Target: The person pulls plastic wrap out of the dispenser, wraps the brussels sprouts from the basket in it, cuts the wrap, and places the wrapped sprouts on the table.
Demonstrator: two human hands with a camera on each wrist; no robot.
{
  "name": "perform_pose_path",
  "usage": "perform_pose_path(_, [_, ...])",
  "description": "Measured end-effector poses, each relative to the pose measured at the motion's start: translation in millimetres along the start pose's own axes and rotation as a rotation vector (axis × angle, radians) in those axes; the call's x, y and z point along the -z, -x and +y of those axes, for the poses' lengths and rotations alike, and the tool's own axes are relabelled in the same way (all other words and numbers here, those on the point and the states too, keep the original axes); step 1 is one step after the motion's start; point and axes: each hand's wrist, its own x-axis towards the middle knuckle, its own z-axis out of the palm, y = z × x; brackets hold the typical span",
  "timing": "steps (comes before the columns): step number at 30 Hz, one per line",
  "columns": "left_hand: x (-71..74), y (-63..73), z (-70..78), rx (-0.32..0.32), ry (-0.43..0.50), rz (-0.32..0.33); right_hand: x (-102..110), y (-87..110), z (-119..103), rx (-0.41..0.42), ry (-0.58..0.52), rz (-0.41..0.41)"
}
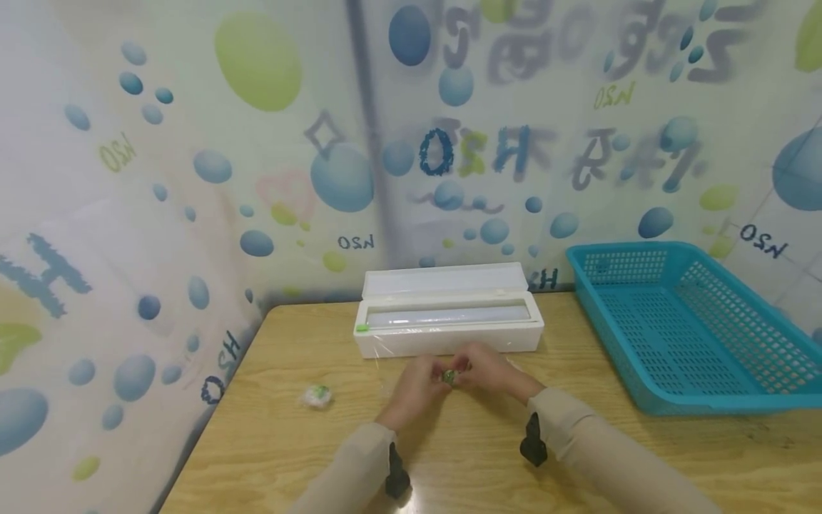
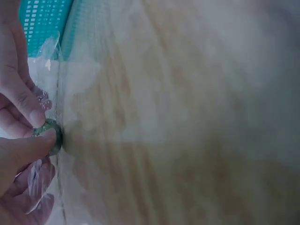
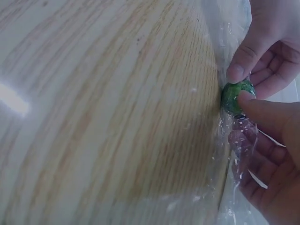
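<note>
A patterned wall covering [image 1: 257, 143] fills the back and runs out of the head view. Below it the wooden table [image 1: 270, 428] is cut off at the bottom edge. At two to three o'clock from the hands, the turquoise basket [image 1: 597, 321] loses its right side to the edge; the left wrist view catches only a corner. At twelve o'clock sits the white box [image 1: 449, 343], lid up, with a pale roll inside. The clear film [image 2: 49, 51] is barely traceable from the head, but both wrist views show its creases. The left hand [image 1: 417, 385] and right hand [image 1: 489, 371] meet, thumbs and fingers clamped on the green piece; some fingertips are blurred behind film. At nine o'clock lies a small white-and-green bundle [image 1: 317, 397], contents unclear. The green piece [image 3: 232, 99], mostly hidden from the head, shows round and glossy in the right wrist view.
</note>
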Motion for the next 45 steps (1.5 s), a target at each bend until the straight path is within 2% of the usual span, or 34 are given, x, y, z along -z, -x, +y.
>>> perform_pose_path(3, [1.8, -1.7, 0.5, 0.007, -0.01, -0.01, 0.0, 0.5, -0.5, 0.004, -0.014, 0.01])
perform_pose_path(9, [5.6, -6.6, -0.3, -0.024, -0.029, -0.051, 0.0, 2.3, -2.3, -0.03, -0.041, 0.033])
perform_pose_path(17, [9.0, -9.8, 0.1, -0.041, -0.038, -0.08, -2.1, 3.0, -3.6, -0.031, -0.013, 0.071])
perform_pose_path(24, [10.5, -11.5, 2.1, -0.011, -0.025, -0.091, -3.2, 1.3, -1.8, -0.032, -0.014, 0.068])
perform_pose_path(30, [10.9, -8.9, 4.7, 0.009, 0.003, -0.041, -0.8, -3.8, 4.3, 0.037, 0.02, 0.035])
perform_pose_path(35, [7.1, -9.9, 1.7, -0.04, -0.021, 0.01, 2.1, -6.4, 5.8, 0.09, 0.065, 0.022])
perform_pose_path(38, [5.0, -11.2, 0.3, -0.045, -0.051, 0.031, 1.6, -7.0, 7.2, 0.119, 0.082, 0.022])
perform_pose_path(45, [4.8, -12.9, -0.9, -0.043, -0.047, 0.043, -0.4, -5.7, 6.7, 0.094, 0.044, 0.034])
